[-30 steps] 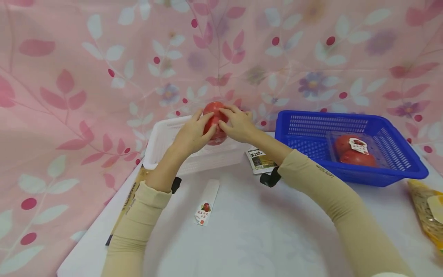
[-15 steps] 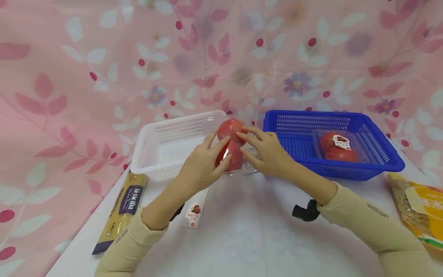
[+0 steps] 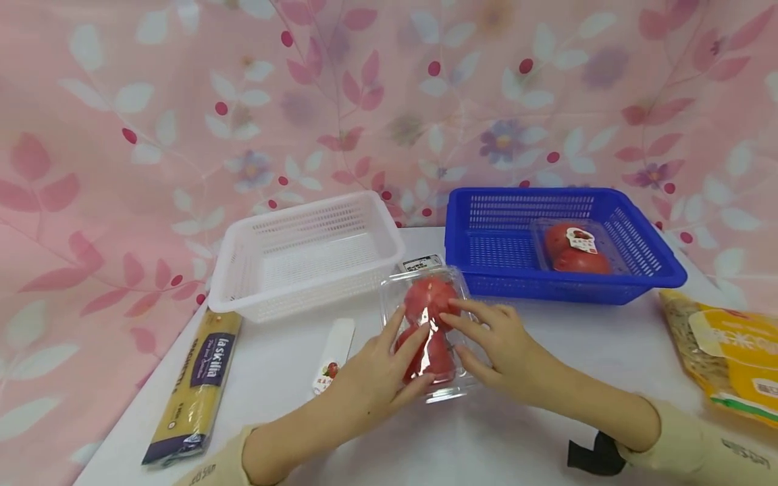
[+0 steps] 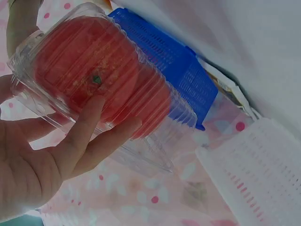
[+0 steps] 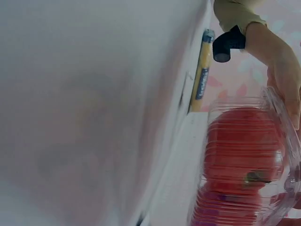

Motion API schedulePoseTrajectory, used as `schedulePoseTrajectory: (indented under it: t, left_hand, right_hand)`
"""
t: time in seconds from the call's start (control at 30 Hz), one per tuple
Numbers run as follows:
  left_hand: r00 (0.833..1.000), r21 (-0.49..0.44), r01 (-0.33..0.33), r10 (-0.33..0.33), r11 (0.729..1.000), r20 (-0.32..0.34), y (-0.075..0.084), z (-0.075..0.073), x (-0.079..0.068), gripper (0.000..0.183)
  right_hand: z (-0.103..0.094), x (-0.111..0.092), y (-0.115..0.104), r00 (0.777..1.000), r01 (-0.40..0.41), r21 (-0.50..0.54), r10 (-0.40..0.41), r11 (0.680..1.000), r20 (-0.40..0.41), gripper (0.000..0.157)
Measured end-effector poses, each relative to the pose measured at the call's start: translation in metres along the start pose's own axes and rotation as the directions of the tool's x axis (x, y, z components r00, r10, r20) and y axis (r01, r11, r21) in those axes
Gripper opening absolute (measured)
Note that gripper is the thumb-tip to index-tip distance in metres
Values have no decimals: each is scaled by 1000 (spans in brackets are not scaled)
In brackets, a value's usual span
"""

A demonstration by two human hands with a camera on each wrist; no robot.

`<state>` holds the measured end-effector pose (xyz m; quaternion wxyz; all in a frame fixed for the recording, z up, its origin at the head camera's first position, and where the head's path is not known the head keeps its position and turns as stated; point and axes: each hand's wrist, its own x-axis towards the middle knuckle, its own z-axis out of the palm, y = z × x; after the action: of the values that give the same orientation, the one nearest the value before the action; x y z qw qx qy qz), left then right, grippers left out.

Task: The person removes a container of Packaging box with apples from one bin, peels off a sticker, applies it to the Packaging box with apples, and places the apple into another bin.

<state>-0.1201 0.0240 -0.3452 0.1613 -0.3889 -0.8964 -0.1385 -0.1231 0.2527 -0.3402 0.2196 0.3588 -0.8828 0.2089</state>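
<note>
A clear plastic clamshell box (image 3: 392, 283) with two red tomatoes (image 3: 434, 351) inside hangs above the white table, in front of the baskets. My left hand (image 3: 377, 378) holds its left side, fingertips on the lid over the tomatoes. From the right side my right hand (image 3: 507, 347) grips the same box, fingers spread on the top. In the left wrist view, the ridged underside of the clamshell box (image 4: 89, 56) shows a tomato's green stem end, with my left hand (image 4: 70, 155) at its edge. In the right wrist view, my right hand is mostly hidden behind the box.
A white plastic basket (image 3: 304, 277) stands behind to the left. The blue basket (image 3: 516, 283) at right holds another tomato box (image 3: 580, 250). A small packet (image 3: 422, 262) lies between them. Spaghetti (image 3: 194, 385) lies left, a paper label strip (image 3: 337, 341) nearer, a yellow bag (image 3: 729, 358) far right.
Both hands have brought the tomato box from over the white basket towards the person and slightly right, still gripping it. The white basket is now fully uncovered in the head view.
</note>
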Motion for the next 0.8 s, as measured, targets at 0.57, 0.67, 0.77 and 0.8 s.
schedulePoseTrajectory:
  t: [0.57, 0.67, 0.77, 0.8]
  left_hand:
    - [978, -147, 6, 25, 989, 207, -14, 24, -9, 63]
    - [974, -167, 17, 22, 986, 226, -16, 24, -7, 64]
    - [971, -185, 24, 21, 982, 238, -17, 24, -7, 65]
    - [971, -190, 25, 22, 981, 240, -18, 24, -7, 65]
  right_hand:
    - [23, -32, -1, 992, -68, -33, 71, 997, 108, 46]
    - [23, -32, -2, 989, -81, -59, 88, 995, 116, 45]
    - [22, -33, -2, 988, -87, -82, 96, 993, 124, 45]
    - [21, -33, -2, 987, -89, -91, 100, 992, 127, 46]
